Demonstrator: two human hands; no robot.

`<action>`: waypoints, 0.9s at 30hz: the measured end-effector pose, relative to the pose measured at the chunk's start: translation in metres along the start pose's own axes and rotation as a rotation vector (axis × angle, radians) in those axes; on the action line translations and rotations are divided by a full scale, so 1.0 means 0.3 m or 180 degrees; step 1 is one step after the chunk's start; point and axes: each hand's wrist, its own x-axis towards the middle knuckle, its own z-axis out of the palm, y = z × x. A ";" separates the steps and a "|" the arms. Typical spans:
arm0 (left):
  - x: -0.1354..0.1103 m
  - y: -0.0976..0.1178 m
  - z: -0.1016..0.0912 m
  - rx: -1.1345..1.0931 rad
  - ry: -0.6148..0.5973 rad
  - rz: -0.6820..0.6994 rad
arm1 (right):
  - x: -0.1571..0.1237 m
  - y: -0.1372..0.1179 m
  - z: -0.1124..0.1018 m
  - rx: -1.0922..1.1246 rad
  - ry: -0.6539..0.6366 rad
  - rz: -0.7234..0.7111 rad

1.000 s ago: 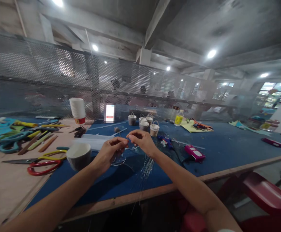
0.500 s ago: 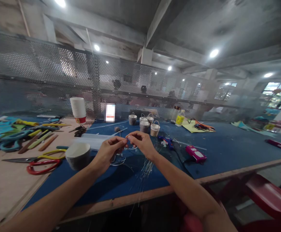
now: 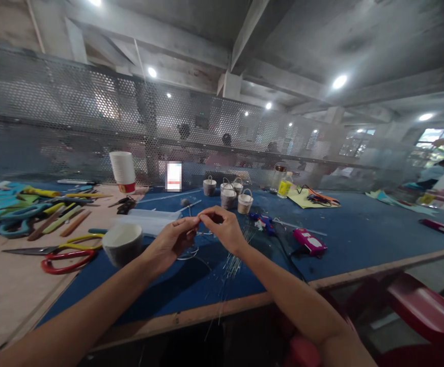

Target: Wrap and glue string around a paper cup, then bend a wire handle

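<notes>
My left hand [image 3: 174,239] and my right hand [image 3: 222,227] meet above the table, thumbs and fingers closed in a pinch, tips touching. A thin wire [image 3: 205,233] shows just under the fingertips and appears held between them; most of it is hidden. Below lie curled loops of wire [image 3: 189,256]. A bundle of straight wires [image 3: 233,265] lies beneath my right forearm. Left of my left hand stands a grey cup [image 3: 122,247] with a pale inside. Several small buckets with looped handles, one of them a beige bucket [image 3: 245,204], stand beyond my hands.
Scissors [image 3: 50,252], clay tools [image 3: 63,219] and stacked paper cups [image 3: 122,171] are on the left. A blue glue gun [image 3: 264,224], a magenta box [image 3: 309,241] and a yellow-labelled bottle [image 3: 284,187] are on the right. A perforated metal screen [image 3: 191,114] stands behind the table.
My fingertips have come together and my left hand has turned slightly, its fingers more curled. My right hand stays nearly in place. The camera view has shifted a little.
</notes>
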 end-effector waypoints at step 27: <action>-0.006 0.010 0.015 0.1284 0.0577 0.0961 | -0.003 -0.020 -0.061 -0.1532 -0.0379 -0.0999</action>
